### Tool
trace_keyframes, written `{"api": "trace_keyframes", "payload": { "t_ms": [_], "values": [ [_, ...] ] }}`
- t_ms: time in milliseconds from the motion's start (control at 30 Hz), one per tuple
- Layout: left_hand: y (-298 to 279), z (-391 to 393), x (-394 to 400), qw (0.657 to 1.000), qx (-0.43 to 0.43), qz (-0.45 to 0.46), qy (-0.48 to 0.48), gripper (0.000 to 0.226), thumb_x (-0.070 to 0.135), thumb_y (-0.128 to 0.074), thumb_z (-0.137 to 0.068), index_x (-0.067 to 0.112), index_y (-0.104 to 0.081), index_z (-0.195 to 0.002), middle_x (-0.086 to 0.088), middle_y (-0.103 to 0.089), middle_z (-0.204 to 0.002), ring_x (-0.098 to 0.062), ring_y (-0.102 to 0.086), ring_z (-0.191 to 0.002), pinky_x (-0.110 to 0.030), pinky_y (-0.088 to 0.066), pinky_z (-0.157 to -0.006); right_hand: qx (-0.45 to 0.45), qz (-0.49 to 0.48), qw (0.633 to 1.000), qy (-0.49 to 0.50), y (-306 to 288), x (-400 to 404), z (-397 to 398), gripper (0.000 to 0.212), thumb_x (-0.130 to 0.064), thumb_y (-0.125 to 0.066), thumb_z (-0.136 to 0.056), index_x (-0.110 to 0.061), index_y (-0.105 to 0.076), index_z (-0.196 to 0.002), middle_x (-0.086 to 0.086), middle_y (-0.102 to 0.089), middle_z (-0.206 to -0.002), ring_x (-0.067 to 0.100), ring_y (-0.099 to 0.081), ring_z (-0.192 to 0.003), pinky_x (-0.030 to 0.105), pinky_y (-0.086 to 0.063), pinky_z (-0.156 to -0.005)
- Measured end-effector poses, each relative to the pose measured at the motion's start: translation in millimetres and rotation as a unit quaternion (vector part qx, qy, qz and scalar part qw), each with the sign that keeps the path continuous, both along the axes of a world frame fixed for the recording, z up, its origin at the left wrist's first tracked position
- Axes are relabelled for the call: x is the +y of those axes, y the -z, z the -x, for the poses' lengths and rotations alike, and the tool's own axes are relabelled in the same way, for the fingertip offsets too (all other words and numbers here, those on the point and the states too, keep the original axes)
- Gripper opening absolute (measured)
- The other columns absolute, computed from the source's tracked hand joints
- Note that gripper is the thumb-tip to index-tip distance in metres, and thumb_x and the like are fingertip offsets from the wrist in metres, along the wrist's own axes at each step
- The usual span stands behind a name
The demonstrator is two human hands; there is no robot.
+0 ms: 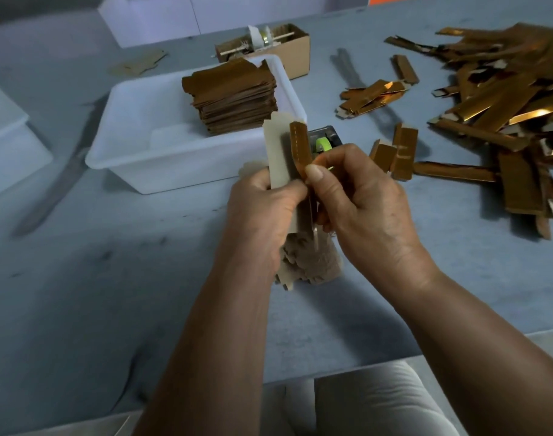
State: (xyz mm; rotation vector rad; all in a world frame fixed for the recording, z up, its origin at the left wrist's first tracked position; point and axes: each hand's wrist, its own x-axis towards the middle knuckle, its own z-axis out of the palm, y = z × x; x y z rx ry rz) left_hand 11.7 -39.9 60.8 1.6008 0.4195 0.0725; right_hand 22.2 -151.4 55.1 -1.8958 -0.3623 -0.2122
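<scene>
My left hand (262, 212) grips a flat cardboard box blank (276, 155), grey side facing me, held upright over the table. Its gold-coloured flap (300, 146) bends toward me, and my right hand (357, 199) pinches that flap between thumb and fingers. Under my hands lies a small stack of more grey blanks (309, 262). A stack of gold flat blanks (234, 99) stands in the white plastic tub (124, 140) just behind my hands.
A large pile of folded gold boxes (501, 89) covers the table's right side, with a few loose ones (394, 152) nearer me. A tape dispenser with green tape (323, 141) sits behind my hands. A brown carton (287, 45) stands at the back, another white tub (7, 140) at the left.
</scene>
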Motion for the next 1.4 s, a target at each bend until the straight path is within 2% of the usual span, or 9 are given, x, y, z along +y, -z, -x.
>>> {"api": "trace_keyframes", "payload": {
  "t_ms": [233,433,600,700,767,1000,1133,1267,1400],
  "values": [
    [-2.8,2.4,12.8,0.984,0.013,0.119,0.131,0.017,0.022,-0.059,-0.090,0.017,-0.073,-0.082,-0.002,-0.072,-0.078,-0.016,-0.070,-0.076,-0.033,-0.056,-0.067,0.014,-0.013,0.999,0.026,5.2,-3.9,-1.6,0.003,-0.025,-0.056,-0.092,-0.023,-0.055,-0.093,-0.007,-0.056,-0.067,0.002,-0.060,-0.068,0.014,-0.051,-0.053],
    [5.4,4.2,14.1,0.989,-0.002,-0.044,0.141,0.019,0.030,-0.059,-0.093,0.018,-0.073,-0.097,-0.006,-0.074,-0.090,-0.026,-0.070,-0.091,-0.051,-0.053,-0.089,0.084,-0.003,0.996,0.027,9.9,-6.8,-1.3,0.009,-0.032,-0.060,-0.088,-0.026,-0.054,-0.090,-0.003,-0.063,-0.072,0.003,-0.064,-0.063,0.016,-0.053,-0.053],
    [0.1,9.7,13.1,0.985,0.030,-0.016,0.171,0.022,0.032,-0.063,-0.086,0.022,-0.072,-0.104,-0.005,-0.074,-0.100,-0.029,-0.069,-0.099,-0.056,-0.050,-0.093,0.235,-0.146,0.961,-0.007,5.6,-13.9,-7.6,0.031,-0.032,-0.070,-0.078,-0.020,-0.058,-0.105,0.003,-0.067,-0.089,0.017,-0.069,-0.083,0.030,-0.057,-0.071],
    [-4.2,13.1,10.8,0.983,0.052,-0.007,0.175,0.046,0.037,-0.073,-0.073,0.020,-0.065,-0.115,-0.007,-0.073,-0.104,-0.034,-0.069,-0.098,-0.060,-0.052,-0.088,0.322,-0.261,0.907,-0.071,2.5,-17.0,-10.1,0.021,-0.018,-0.065,-0.083,-0.012,-0.065,-0.103,0.007,-0.072,-0.092,0.021,-0.070,-0.084,0.033,-0.057,-0.076],
    [-8.1,15.2,8.0,0.986,0.052,-0.028,0.155,0.036,0.036,-0.071,-0.078,0.018,-0.065,-0.108,-0.006,-0.074,-0.097,-0.033,-0.070,-0.092,-0.061,-0.054,-0.082,0.313,-0.257,0.912,-0.060,3.2,-17.1,-11.1,0.014,-0.016,-0.064,-0.084,-0.016,-0.067,-0.098,0.004,-0.073,-0.089,0.021,-0.070,-0.085,0.036,-0.057,-0.080],
    [0.3,20.2,0.8,0.995,0.015,-0.082,0.057,0.016,0.034,-0.065,-0.087,0.032,-0.069,-0.102,0.011,-0.071,-0.090,-0.008,-0.068,-0.074,-0.017,-0.055,-0.051,0.311,-0.276,0.908,-0.041,6.6,-12.9,-10.5,0.015,-0.016,-0.063,-0.087,-0.019,-0.066,-0.101,0.005,-0.073,-0.090,0.020,-0.071,-0.083,0.033,-0.058,-0.074],
    [4.3,19.5,-2.9,0.992,-0.029,-0.125,0.005,0.020,0.030,-0.070,-0.085,0.028,-0.070,-0.105,0.014,-0.071,-0.089,-0.004,-0.068,-0.077,-0.016,-0.056,-0.059,0.318,-0.269,0.909,-0.025,7.0,-13.7,-11.4,0.017,-0.020,-0.064,-0.086,-0.019,-0.066,-0.104,0.004,-0.073,-0.093,0.020,-0.071,-0.085,0.036,-0.057,-0.076],
    [7.8,25.5,-13.0,0.932,-0.132,-0.330,-0.063,0.021,0.024,-0.068,-0.088,0.019,-0.070,-0.109,0.005,-0.067,-0.095,-0.009,-0.063,-0.086,-0.019,-0.053,-0.068,0.317,-0.275,0.907,-0.026,7.0,-13.3,-13.0,0.011,-0.019,-0.063,-0.088,-0.016,-0.067,-0.098,0.004,-0.073,-0.083,0.017,-0.072,-0.078,0.029,-0.057,-0.066],
    [13.5,35.6,-27.3,0.774,-0.196,-0.599,-0.063,0.023,0.006,-0.062,-0.082,0.005,-0.072,-0.102,-0.010,-0.061,-0.081,-0.027,-0.059,-0.078,-0.029,-0.043,-0.055,0.329,-0.288,0.899,-0.033,6.4,-9.8,-11.6,0.010,-0.018,-0.061,-0.089,-0.013,-0.068,-0.093,0.003,-0.070,-0.073,0.013,-0.069,-0.069,0.024,-0.054,-0.060]
  ]
}}
